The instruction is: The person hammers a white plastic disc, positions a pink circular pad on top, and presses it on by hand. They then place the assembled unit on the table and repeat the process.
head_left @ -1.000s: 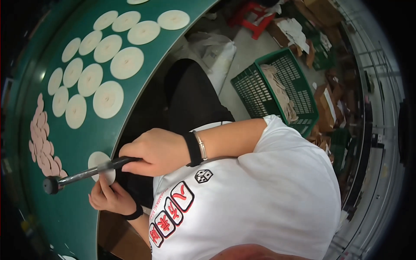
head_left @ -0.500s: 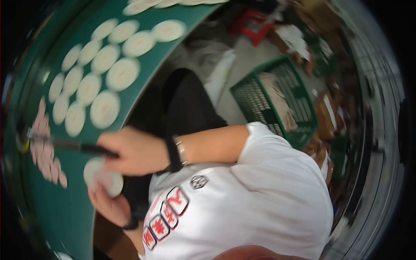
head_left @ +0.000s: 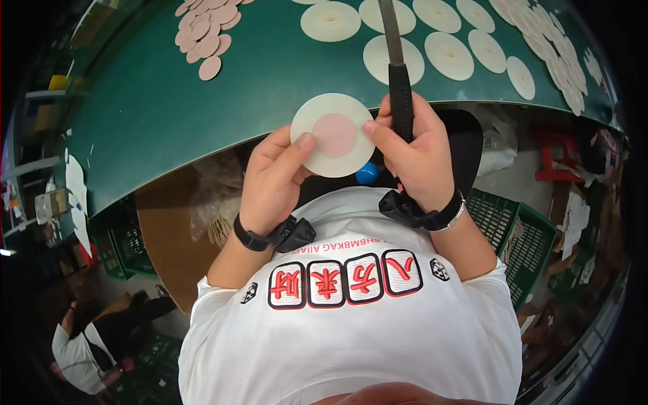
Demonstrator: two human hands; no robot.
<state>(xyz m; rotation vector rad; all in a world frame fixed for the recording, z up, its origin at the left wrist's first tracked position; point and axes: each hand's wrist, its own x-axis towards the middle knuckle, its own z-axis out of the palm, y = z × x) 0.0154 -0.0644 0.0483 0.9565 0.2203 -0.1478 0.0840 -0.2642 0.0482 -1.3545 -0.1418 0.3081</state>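
Table (head_left: 162, 121): green; landmark for all places below
White disc (head_left: 335, 167): held up at the table's near edge, pink disc (head_left: 335, 136) on the middle of its face
Left hand (head_left: 273, 172): pinching the white disc, thumb on its face, fingers behind
Right hand (head_left: 422, 152): thumb at the disc's right edge, fingers wrapped on the black handle of a tool (head_left: 401, 101), its metal shaft pointing across the table
Hands: apart, white disc between them
Pink pile (head_left: 202, 34): on the table, left of the tool
Loose white discs (head_left: 449, 55): flat on the table, right part
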